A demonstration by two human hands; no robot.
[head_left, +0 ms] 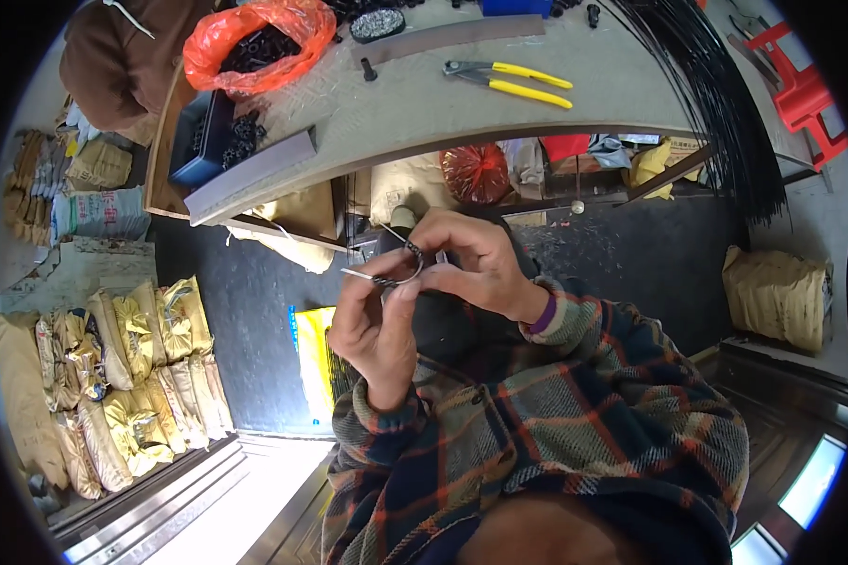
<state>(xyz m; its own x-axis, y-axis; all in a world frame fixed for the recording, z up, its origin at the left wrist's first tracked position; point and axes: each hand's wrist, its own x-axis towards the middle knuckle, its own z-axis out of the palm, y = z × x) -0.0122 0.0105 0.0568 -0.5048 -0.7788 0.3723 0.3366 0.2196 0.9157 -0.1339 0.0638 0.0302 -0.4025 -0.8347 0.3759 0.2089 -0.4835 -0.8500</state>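
Between my two hands, in front of my plaid jacket, is a bent, U-shaped piece of metal wire (384, 281) with dark coiled sections and two pale straight ends. My left hand (375, 331) pinches its lower side between thumb and fingers. From the right, my right hand (481, 268) closes its thumb and fingers on the curved side; its fingertips partly cover the wire. Above them on the workbench (396, 118) lie pincers with yellow handles (532, 74), apart from both hands. A small black fitting (368, 69) stands to the left of the pincers.
An orange-red bag (207, 52) of black parts and a blue bin (198, 155) occupy the bench's left. Long black rods (740, 122) hang over its right end, near a red stool (801, 99). Brown sacks (108, 363) line the left; a yellow package (318, 363) stands below the bench.
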